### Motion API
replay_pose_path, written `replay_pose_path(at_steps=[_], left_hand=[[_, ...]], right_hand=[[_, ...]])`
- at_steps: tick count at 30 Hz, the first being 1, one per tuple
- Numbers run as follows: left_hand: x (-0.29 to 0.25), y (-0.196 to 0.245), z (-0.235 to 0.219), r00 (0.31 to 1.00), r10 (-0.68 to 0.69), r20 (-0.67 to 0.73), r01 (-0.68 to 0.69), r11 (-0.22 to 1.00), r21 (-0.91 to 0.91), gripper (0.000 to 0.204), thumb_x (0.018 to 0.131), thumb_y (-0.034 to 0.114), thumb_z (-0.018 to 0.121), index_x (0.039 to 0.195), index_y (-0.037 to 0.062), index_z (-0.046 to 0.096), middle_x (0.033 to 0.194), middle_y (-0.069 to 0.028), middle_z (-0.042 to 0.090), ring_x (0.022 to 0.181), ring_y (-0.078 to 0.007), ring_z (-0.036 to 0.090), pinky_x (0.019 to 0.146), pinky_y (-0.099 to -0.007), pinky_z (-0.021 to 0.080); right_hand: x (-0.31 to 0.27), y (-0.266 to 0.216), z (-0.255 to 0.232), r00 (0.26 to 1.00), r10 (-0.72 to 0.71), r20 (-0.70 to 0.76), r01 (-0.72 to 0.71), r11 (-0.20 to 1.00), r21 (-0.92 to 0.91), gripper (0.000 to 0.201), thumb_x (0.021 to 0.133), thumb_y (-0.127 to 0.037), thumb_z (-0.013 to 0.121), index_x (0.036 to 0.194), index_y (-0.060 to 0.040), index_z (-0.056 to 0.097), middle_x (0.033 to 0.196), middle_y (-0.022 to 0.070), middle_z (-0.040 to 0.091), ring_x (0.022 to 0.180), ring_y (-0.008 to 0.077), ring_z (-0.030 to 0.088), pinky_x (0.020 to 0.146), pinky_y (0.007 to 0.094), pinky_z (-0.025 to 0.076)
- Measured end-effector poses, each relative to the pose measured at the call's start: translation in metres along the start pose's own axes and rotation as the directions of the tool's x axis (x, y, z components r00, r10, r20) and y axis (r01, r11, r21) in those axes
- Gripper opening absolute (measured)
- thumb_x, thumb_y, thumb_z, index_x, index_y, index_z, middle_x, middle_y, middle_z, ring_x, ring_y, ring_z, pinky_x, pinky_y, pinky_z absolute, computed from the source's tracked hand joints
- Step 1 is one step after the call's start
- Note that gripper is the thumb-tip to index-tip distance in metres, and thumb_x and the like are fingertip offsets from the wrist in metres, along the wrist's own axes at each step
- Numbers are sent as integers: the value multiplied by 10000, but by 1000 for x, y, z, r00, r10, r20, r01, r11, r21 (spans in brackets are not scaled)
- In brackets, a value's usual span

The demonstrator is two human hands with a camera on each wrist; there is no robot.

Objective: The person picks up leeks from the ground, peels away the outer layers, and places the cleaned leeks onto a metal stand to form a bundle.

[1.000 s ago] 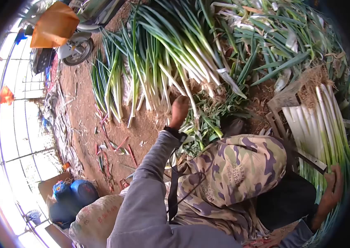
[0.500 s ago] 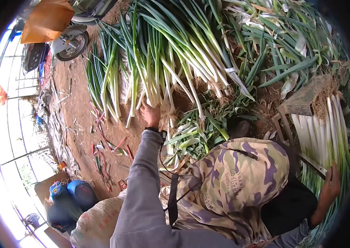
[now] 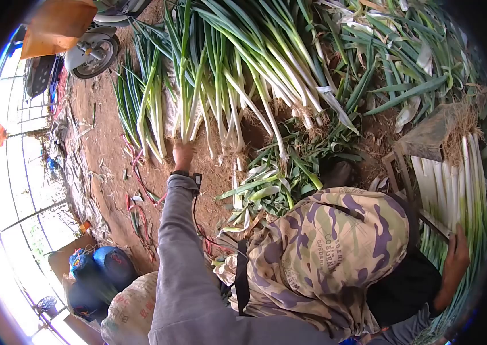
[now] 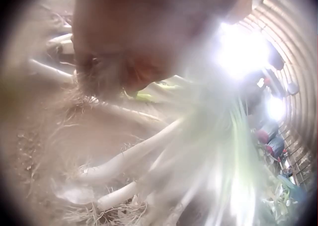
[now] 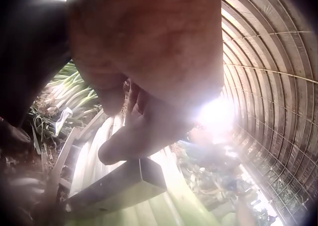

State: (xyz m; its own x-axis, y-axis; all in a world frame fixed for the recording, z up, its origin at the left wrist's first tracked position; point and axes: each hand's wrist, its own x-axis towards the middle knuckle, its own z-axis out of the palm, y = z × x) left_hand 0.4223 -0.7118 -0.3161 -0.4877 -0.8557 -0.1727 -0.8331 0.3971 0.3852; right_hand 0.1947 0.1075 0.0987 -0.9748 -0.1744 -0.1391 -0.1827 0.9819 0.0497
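Note:
In the head view, the left hand [image 3: 182,155] is at the root ends of green onions [image 3: 186,112] lying on the soil. The left wrist view shows that hand [image 4: 139,37] with fingers curled round a root end, partly blurred; loose white stalks [image 4: 134,151] lie below it. The right hand [image 3: 457,261] rests on a stack of green onions [image 3: 449,184] in a frame at the right. In the right wrist view, the right hand's [image 5: 149,82] fingers lie loosely bent over white stalks beside a flat bar [image 5: 119,184]; their tips touch near its edge.
A camouflage-cloth-covered knee [image 3: 335,241] is between the arms. Loose leaves [image 3: 278,178] and red strips [image 3: 143,178] lie on the ground. Blue bundles [image 3: 114,267] and a sack [image 3: 131,307] are at lower left, a wheel [image 3: 95,54] at upper left.
The left hand has moved left along the row of green onions, from the middle piles to one farther left. The right hand has stayed on the framed stack.

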Motion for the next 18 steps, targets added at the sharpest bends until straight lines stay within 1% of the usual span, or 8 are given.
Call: replay_pose_path(at_steps=[5, 6, 7, 9, 11, 13, 15, 18], left_hand=[[-43, 85, -10, 978, -208, -1, 207, 973, 101, 679, 893, 385, 745, 1465, 91, 528, 1470, -334, 524, 1328, -484, 557, 1071, -557, 470], [-50, 100, -6, 975, -222, -21, 223, 959, 178, 790, 924, 441, 745, 1582, 167, 405, 1619, -312, 335, 1472, -520, 366, 1187, -616, 327], [-53, 122, 2, 964, -246, -96, 262, 941, 216, 756, 972, 392, 716, 1609, 190, 362, 1591, -300, 365, 1500, -521, 302, 1223, -643, 235], [-68, 158, 8, 983, -31, -179, 77, 965, 252, 581, 1010, 325, 682, 1535, 169, 489, 1517, -290, 472, 1428, -470, 439, 1165, -600, 368], [-62, 152, 46, 943, 320, -90, -321, 947, -3, 387, 1000, 294, 701, 1346, 123, 662, 1360, -267, 619, 1220, -407, 627, 1037, -515, 511], [-82, 204, 57, 937, 348, -35, -346, 908, -237, 242, 994, 271, 707, 1127, 72, 743, 1118, -216, 728, 973, -348, 716, 848, -444, 582], [-104, 249, 63, 948, 282, 149, -193, 878, -438, 241, 999, 270, 697, 1088, 49, 736, 1020, -183, 745, 886, -322, 728, 786, -422, 577], [-98, 273, 124, 944, 288, 158, -120, 750, -650, 316, 999, 328, 704, 1082, 24, 732, 908, -151, 757, 815, -283, 736, 741, -391, 565]], right_hand=[[-3, -16, -9, 999, -24, 38, 23, 999, 27, 343, 1067, -155, 606, 1375, -9, 647, 1279, 229, 700, 1148, 399, 688, 979, 437, 525], [-4, -16, -9, 999, -17, 34, 17, 1000, 21, 342, 1066, -154, 607, 1374, -10, 648, 1278, 229, 701, 1150, 399, 687, 980, 437, 524], [-6, -15, -8, 1000, -12, 29, 11, 1000, 15, 341, 1064, -154, 608, 1372, -12, 649, 1278, 229, 702, 1152, 399, 686, 981, 436, 523], [-6, -14, -5, 999, -12, 32, 12, 1000, 8, 341, 1060, -155, 614, 1370, -18, 653, 1276, 229, 703, 1152, 400, 686, 979, 436, 523], [-7, -9, -3, 999, -21, 49, 22, 1000, 0, 343, 1055, -159, 622, 1369, -26, 656, 1275, 228, 704, 1148, 401, 687, 972, 436, 523], [-5, -14, -5, 998, -8, 61, 7, 1000, 11, 346, 1046, -157, 631, 1368, -33, 660, 1270, 229, 703, 1142, 405, 686, 962, 434, 524], [-5, -19, -6, 998, 2, 69, -3, 1000, 19, 351, 1038, -150, 638, 1370, -37, 661, 1265, 231, 702, 1135, 410, 686, 952, 435, 524], [-7, -21, -6, 997, -1, 80, 0, 1000, 17, 361, 1026, -130, 645, 1374, -35, 657, 1252, 235, 701, 1120, 415, 687, 942, 438, 523]])
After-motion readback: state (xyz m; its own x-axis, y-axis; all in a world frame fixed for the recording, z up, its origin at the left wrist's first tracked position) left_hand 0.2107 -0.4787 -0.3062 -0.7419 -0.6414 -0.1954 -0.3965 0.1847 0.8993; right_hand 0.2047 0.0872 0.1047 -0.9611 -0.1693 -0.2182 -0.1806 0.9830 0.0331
